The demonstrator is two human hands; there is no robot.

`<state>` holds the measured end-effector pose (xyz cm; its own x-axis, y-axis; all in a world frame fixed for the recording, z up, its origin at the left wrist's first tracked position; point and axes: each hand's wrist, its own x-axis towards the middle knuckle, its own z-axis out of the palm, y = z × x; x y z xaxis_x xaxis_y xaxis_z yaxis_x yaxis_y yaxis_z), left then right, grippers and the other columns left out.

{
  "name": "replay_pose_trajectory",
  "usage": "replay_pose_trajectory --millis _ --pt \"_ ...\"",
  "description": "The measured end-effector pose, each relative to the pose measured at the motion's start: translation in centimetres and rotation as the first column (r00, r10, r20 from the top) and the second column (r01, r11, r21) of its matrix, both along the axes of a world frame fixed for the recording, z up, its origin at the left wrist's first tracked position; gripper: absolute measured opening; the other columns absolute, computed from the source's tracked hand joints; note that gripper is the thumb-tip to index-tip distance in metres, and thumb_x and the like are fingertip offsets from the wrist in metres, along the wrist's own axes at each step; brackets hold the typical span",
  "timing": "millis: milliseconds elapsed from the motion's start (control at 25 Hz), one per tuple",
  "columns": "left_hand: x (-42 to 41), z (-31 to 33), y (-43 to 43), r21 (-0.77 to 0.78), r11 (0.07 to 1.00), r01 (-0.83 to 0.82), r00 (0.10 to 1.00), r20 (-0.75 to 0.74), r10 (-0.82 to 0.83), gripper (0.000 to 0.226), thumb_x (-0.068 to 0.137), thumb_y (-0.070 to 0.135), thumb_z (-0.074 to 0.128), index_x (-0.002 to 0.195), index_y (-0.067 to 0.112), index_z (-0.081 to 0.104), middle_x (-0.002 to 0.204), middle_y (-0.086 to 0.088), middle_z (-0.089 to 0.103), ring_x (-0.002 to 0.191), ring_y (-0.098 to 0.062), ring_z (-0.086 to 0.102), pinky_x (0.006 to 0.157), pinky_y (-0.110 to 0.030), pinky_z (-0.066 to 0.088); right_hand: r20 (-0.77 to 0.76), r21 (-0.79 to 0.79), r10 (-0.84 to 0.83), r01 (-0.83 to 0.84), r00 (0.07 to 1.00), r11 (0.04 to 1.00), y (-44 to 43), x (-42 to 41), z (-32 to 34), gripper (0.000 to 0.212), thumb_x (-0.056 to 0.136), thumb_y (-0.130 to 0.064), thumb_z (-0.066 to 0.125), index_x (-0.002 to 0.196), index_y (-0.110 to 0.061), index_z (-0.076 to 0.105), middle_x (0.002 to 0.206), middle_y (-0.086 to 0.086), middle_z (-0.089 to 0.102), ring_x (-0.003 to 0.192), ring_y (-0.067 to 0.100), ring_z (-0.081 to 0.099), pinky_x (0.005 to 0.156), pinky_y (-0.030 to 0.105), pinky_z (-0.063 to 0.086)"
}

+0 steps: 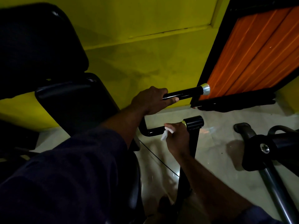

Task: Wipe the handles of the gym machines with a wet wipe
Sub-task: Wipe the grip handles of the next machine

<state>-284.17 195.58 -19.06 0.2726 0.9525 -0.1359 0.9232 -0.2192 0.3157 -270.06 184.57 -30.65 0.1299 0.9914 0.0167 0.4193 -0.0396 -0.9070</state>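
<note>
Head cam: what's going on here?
A person is cleaning a gym machine. The left hand grips the upper handle, which is black with a silver cap. The right hand holds a white wipe against the lower handle.

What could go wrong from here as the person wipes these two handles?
1. The left hand grips the upper handle bare and covers part of it, so that stretch may go unwiped or get soiled again.
2. The wet wipe is bunched small in the right hand against the lower bar, so it may reach only one side of the bar.
</note>
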Motion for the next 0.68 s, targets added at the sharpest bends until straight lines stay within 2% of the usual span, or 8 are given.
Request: replay_pose_trajectory --millis 80,160,240,280,400,560,600,680 --pt "0.1 0.1 -0.1 0.002 1.000 -0.004 1.000 -0.016 0.004 0.053 0.094 0.080 0.039 0.090 0.029 0.049 0.078 0.001 0.053 0.070 -0.021 0.057 0.056 -0.031 0.038 -0.131 0.004 -0.119 0.121 0.984 0.993 0.6 2.3 3.0 0.019 0.087 -0.014 0.075 0.105 -0.019 0.074 0.094 -0.017 0.068 0.090 -0.002 0.067 0.086 0.025 0.055" --pt "0.2 0.0 -0.1 0.006 1.000 -0.010 1.000 -0.026 0.010 0.054 0.095 0.080 0.038 0.087 0.028 0.049 0.079 -0.002 0.054 0.072 -0.025 0.059 0.058 -0.032 0.041 -0.060 0.272 -0.250 0.257 0.966 0.927 2.2 5.9 6.6 0.012 0.088 -0.018 0.074 0.101 -0.018 0.072 0.097 -0.008 0.069 0.093 0.013 0.067 0.085 0.033 0.054" --pt "0.0 -0.1 0.0 0.006 1.000 -0.001 0.999 -0.033 0.002 0.054 0.095 0.079 0.036 0.086 0.027 0.049 0.078 -0.002 0.054 0.071 -0.025 0.059 0.056 -0.031 0.037 0.160 0.551 -0.198 0.079 0.967 0.831 4.8 8.6 9.6 0.021 0.084 -0.002 0.071 0.104 -0.010 0.072 0.111 0.001 0.065 0.105 0.025 0.064 0.091 0.036 0.052" --pt "0.1 -0.1 0.1 0.009 1.000 0.006 0.999 -0.034 -0.005 0.054 0.095 0.079 0.036 0.086 0.027 0.049 0.077 -0.002 0.055 0.070 -0.024 0.059 0.055 -0.030 0.035 0.312 0.574 -0.144 -0.066 0.939 0.816 6.5 9.5 10.1 0.027 0.083 0.001 0.068 0.108 -0.010 0.072 0.118 0.005 0.064 0.113 0.027 0.062 0.096 0.039 0.050" --pt "0.1 -0.3 0.2 0.026 1.000 0.007 0.999 -0.044 -0.006 0.056 0.095 0.079 0.035 0.085 0.027 0.050 0.073 -0.003 0.057 0.065 -0.023 0.059 0.053 -0.030 0.035 0.500 0.412 0.038 -0.277 0.865 0.868 10.3 10.2 9.1 0.023 0.089 -0.007 0.060 0.107 -0.018 0.070 0.116 0.002 0.065 0.112 0.027 0.062 0.097 0.044 0.048" --pt "0.4 -0.3 0.0 0.048 0.999 -0.017 0.997 -0.079 0.021 0.058 0.094 0.082 0.032 0.085 0.028 0.051 0.072 -0.003 0.058 0.064 -0.022 0.059 0.055 -0.030 0.040 0.364 0.318 0.069 -0.193 0.929 0.928 13.2 9.7 8.3 0.020 0.098 -0.015 0.054 0.100 -0.012 0.074 0.100 0.005 0.071 0.095 0.021 0.064 0.086 0.031 0.050" --pt "0.6 -0.2 -0.1 0.052 0.998 -0.021 0.995 -0.099 0.026 0.060 0.093 0.083 0.031 0.085 0.028 0.051 0.072 -0.003 0.058 0.065 -0.023 0.059 0.056 -0.031 0.042 0.239 0.217 0.102 -0.155 0.966 0.964 14.0 10.1 8.7 0.020 0.097 -0.016 0.056 0.096 -0.012 0.075 0.095 0.004 0.071 0.090 0.018 0.064 0.080 0.027 0.049" --pt "0.6 -0.1 -0.4 0.067 0.998 -0.020 0.989 -0.144 0.029 0.061 0.093 0.085 0.027 0.088 0.028 0.050 0.074 -0.003 0.058 0.068 -0.024 0.059 0.058 -0.032 0.045 -0.298 -0.109 0.021 -0.056 0.954 0.992 15.2 10.6 9.5 0.016 0.095 -0.018 0.056 0.095 -0.015 0.072 0.086 0.004 0.068 0.078 0.017 0.061 0.066 0.027 0.047"
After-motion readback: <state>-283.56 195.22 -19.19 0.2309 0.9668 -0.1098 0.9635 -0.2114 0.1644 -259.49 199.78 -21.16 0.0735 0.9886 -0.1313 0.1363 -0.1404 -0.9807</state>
